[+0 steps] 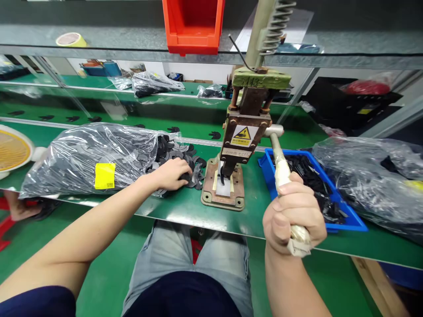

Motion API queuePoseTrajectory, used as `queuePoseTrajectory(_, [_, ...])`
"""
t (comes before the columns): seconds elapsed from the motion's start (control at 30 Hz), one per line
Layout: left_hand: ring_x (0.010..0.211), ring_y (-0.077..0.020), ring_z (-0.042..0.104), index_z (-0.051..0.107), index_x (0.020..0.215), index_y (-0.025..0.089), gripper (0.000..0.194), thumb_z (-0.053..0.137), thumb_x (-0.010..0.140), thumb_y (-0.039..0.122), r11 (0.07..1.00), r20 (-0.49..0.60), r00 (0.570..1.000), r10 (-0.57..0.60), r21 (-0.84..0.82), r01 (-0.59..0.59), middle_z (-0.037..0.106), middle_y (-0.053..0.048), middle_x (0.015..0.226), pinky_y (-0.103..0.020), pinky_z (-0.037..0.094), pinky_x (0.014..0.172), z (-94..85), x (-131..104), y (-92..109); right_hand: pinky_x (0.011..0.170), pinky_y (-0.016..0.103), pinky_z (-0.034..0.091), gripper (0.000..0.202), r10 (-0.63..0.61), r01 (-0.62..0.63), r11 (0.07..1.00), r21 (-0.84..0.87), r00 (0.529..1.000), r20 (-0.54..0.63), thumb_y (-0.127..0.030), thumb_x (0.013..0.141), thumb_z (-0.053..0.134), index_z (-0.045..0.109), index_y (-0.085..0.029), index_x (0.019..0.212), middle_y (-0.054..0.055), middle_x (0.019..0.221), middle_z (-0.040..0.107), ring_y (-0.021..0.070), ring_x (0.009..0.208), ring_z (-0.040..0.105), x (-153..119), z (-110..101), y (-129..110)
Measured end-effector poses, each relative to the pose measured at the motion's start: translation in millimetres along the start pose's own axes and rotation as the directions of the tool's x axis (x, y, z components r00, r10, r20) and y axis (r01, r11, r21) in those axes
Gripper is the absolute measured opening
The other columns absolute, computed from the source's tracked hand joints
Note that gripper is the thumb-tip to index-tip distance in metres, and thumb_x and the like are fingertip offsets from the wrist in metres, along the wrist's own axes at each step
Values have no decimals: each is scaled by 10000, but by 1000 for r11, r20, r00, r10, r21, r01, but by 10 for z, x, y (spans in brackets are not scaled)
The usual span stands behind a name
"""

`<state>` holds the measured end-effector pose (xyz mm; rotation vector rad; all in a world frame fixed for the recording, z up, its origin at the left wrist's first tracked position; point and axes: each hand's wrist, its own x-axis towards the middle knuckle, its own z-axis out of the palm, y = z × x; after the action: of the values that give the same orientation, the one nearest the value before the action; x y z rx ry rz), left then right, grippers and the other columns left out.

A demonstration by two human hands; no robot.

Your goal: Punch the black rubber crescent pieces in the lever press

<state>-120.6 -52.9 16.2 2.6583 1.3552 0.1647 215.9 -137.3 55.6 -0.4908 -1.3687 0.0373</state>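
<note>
My right hand [295,213] is wrapped round the tape-covered lever handle [281,169] of a hand press [246,119]. Under the press head, a small black piece [222,178] lies on the light metal plate [223,188] of the base. My left hand [172,173] is at the pile of curved black and grey pieces [168,152], which spills from the mouth of a clear plastic bag [95,147]. Its fingers are bent round a dark curved piece [187,177], partly hidden by the hand.
A blue tray [350,222] of black parts stands right of the press, beside another large clear bag [376,176]. Black pieces [214,134] lie spaced along the green strip behind. An orange bin [194,47] and a tape roll [71,39] sit on the shelf above. A round fan-like object [13,152] is at left.
</note>
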Motion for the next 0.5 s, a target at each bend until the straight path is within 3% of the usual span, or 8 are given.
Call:
queuePoseTrajectory(0.1, [1192,-350,586,692,1272,200,423,712,862,301,987,57,998,13,157,-21,703,-139,1294,-512,428,1017,171,-117,16,1053,614,515,270,-8,8,1000,10,1000,-13,-284,842,710,522,-232,656,-41,646,573,186,802,636,2,19,6])
queuePoseTrajectory(0.23, [1136,-341,599,717,1241,184,324,585,950,241,972,21,998,51,227,-55,720,-159,1226,-504,406,955,317,-87,49,1055,609,521,285,-20,20,1000,-16,1000,16,-303,852,708,522,-229,650,-37,657,576,185,804,639,9,-7,5])
queuePoseTrajectory(0.4, [1097,-304,620,759,1200,212,317,527,986,179,956,-62,983,170,254,-149,725,-146,1167,-460,411,901,187,-77,-12,1038,624,529,287,-20,21,999,-42,999,28,-321,859,704,518,-238,656,-37,655,570,194,783,631,15,-14,-4])
queuePoseTrajectory(0.5, [1050,-291,634,750,1299,259,356,545,1008,248,965,-170,973,157,236,-114,714,-139,1130,-423,446,866,80,-113,-17,1029,620,528,283,-30,30,999,-36,999,-20,-308,859,703,509,-243,662,-37,629,536,193,750,613,12,28,0])
